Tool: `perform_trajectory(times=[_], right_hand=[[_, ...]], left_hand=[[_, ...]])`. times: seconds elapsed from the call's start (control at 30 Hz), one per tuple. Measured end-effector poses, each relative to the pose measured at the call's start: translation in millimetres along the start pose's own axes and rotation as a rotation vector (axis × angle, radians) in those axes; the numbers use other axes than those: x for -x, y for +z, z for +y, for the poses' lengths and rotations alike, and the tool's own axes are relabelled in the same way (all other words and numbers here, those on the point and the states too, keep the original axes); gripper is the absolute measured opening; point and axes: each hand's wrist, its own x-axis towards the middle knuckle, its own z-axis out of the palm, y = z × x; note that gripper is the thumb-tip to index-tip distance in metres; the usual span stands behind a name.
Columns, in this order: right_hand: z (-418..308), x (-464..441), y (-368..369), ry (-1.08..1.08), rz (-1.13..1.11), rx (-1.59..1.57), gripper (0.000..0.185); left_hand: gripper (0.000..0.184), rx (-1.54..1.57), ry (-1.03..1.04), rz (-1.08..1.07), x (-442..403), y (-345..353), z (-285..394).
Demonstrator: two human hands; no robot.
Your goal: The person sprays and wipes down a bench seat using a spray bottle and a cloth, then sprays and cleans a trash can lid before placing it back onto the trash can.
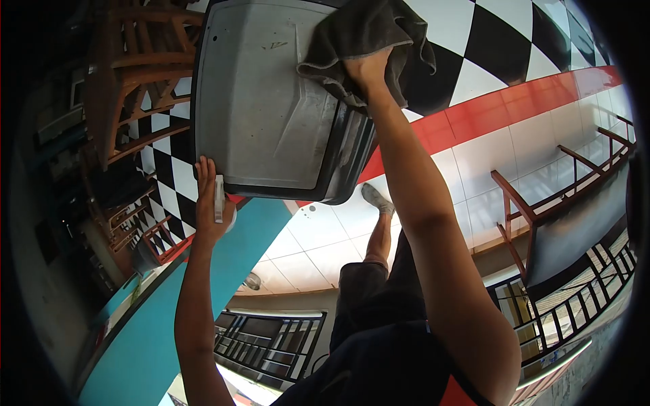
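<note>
A large box-like object (261,108) with a scuffed grey panel and a black rim fills the upper middle of the head view; its exact kind is unclear. My right hand (369,71) is closed on a dark grey cloth (362,34), bunched against the box's upper right side. The cloth hides most of those fingers. At the box's lower left corner, my left hand (208,193) lies along the edge with its fingers stretched out. Beside its palm is a small whitish rectangular piece (219,198); whether the hand grips it I cannot tell.
Wooden chairs (152,71) stand at the left on black-and-white checkered tiles (501,44). A red tile band (481,111) borders pale tiles. A teal surface (169,298) runs along the lower left. At the right are a dark-topped bench or table (575,223) and black railings (565,304).
</note>
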Motion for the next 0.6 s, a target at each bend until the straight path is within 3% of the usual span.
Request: perform_trajectory(times=[0.03,0.07,0.13,0.17,0.23,0.33,0.4,0.47,0.6], right_hand=[[-8.2,8.1,-2.9,-0.058,0.132,0.015,0.065],[-25.2,37.0,-10.2,-0.027,0.127,-0.030,0.064],[-62.8,125.6,-27.4,0.095,-0.030,-0.159,0.063],[-77.1,168.7,-35.5,0.159,-0.139,-0.248,0.062],[-83.7,209.6,-50.6,0.301,-0.315,-0.472,0.061],[-50.7,187.7,-82.4,0.566,-0.362,-0.830,0.059],[-23.2,163.9,-120.4,0.700,-0.318,-1.002,0.058],[-3.1,153.3,-158.8,0.772,-0.266,-1.086,0.057],[16.8,153.2,-215.7,0.812,-0.213,-1.113,0.054]], left_hand=[[0.091,0.008,0.032,0.022,0.6,-2.4,1.2],[0.088,0.028,0.018,0.017,1.8,-6.8,0.2],[0.082,0.073,-0.007,0.007,7.5,-16.2,2.6],[0.062,0.111,-0.033,0.167,10.2,-16.8,25.0],[0.046,0.229,-0.104,0.202,35.3,-13.4,49.1],[0.020,0.224,-0.064,0.168,34.0,-16.5,113.9],[0.016,0.267,0.027,0.080,31.0,8.5,128.6],[0.011,0.358,-0.027,-0.009,25.4,34.4,144.6],[0.013,0.233,-0.049,-0.058,18.2,89.1,138.6]])
